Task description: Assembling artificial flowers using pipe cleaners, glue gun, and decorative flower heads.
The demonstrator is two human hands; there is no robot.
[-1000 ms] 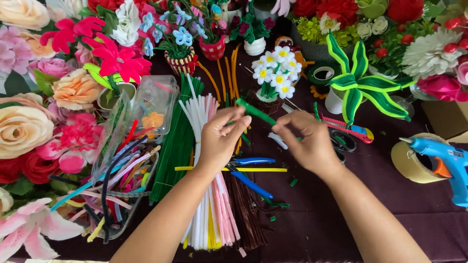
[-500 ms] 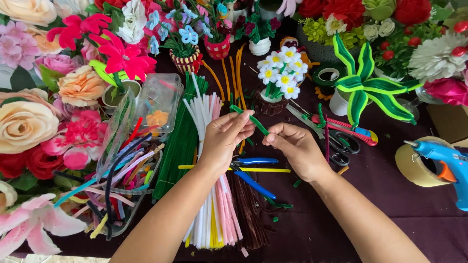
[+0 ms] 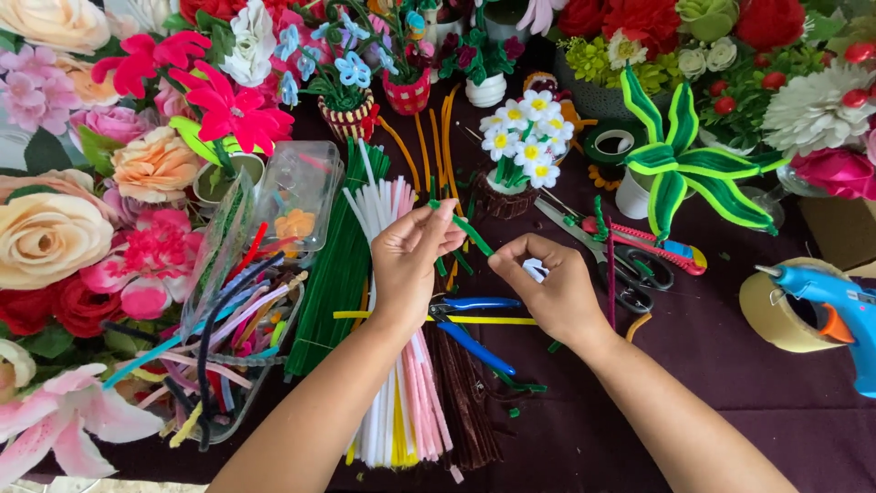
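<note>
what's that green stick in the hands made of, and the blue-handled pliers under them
Green stick: looks like a pipe cleaner, fuzzy matte fibre, probably over a wire core, held by the left hand and right hand. Pliers: handles look smooth blue plastic or rubber; jaws seem metal.

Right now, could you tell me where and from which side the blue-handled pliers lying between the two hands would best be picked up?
Probably by the blue handles, coming from above. The pliers lie flat on the dark cloth, handles spread towards the person, and the lower one juts out clear of the left hand and right hand. The jaw end is tucked under the left wrist, so it is harder to reach.
</note>
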